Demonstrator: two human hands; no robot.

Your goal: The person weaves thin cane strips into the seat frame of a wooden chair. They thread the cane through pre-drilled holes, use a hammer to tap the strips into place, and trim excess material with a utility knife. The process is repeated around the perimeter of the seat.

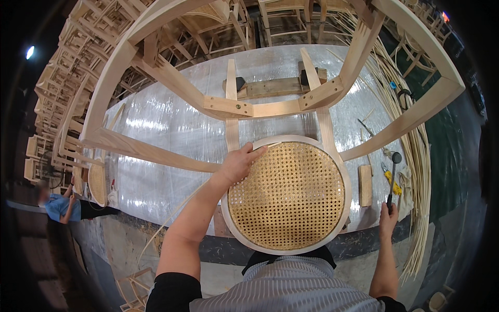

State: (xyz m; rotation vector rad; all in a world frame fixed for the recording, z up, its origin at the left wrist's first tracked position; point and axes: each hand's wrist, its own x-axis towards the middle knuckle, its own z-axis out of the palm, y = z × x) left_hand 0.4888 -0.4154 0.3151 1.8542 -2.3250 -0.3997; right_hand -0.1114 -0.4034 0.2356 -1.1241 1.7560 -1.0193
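A round chair seat [286,203] of woven cane in a pale wooden rim lies before me, joined to a large curved wooden chair frame [275,108]. My left hand [239,165] is at the seat's upper left edge, its fingers closed on a thin cane strip [179,208]. One end of that strip lies along the edge of the weave; the rest trails down to the left past my forearm. Off to the right, my right hand [388,221] grips a mallet [396,157] by its dark handle. The mallet's round head points away from me, above the table.
Beneath the chair is a table covered in shiny plastic [161,130]. A wood block [365,185], a yellow tool [391,179] and a long bundle of cane strips [418,171] lie right. Stacked chair frames [67,93] stand at the left. A person in blue [65,207] works there.
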